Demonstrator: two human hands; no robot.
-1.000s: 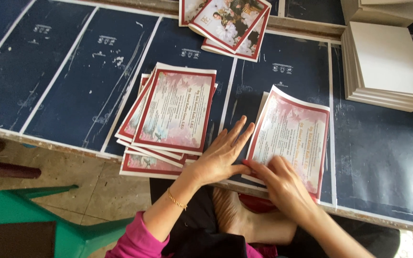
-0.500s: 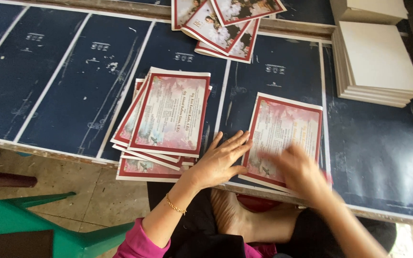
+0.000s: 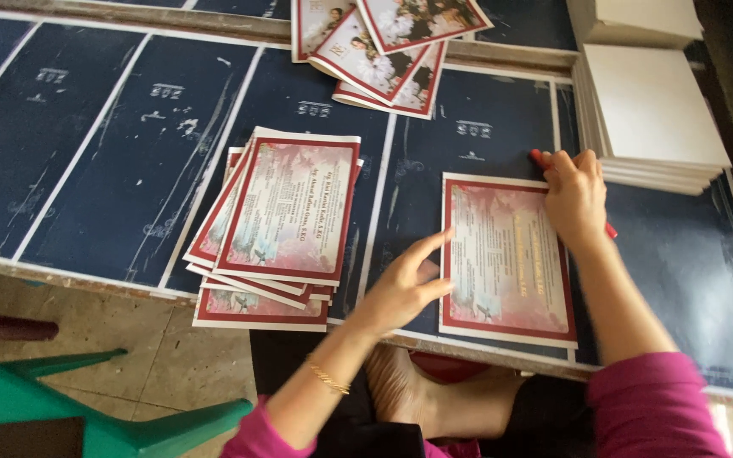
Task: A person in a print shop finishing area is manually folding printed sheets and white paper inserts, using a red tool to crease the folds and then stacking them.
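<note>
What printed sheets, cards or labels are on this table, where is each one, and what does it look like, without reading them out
Single printed sheet: under both hands, rectangular, red border, pinkish middle.
Fanned stack of printed sheets: left of it, same red-bordered design.
Photo cards: top centre, overlapping, red edges, pictures of people.
Blank white boards: top right, stacked, plain.
Dark blue table sheets: white dividing lines, small white markings.

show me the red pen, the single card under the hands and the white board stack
red pen [image 3: 539,158], head view, on its tip left of the right hand
single card [image 3: 502,254], head view, on its printed middle
white board stack [image 3: 651,106], head view, on the top sheet
</note>
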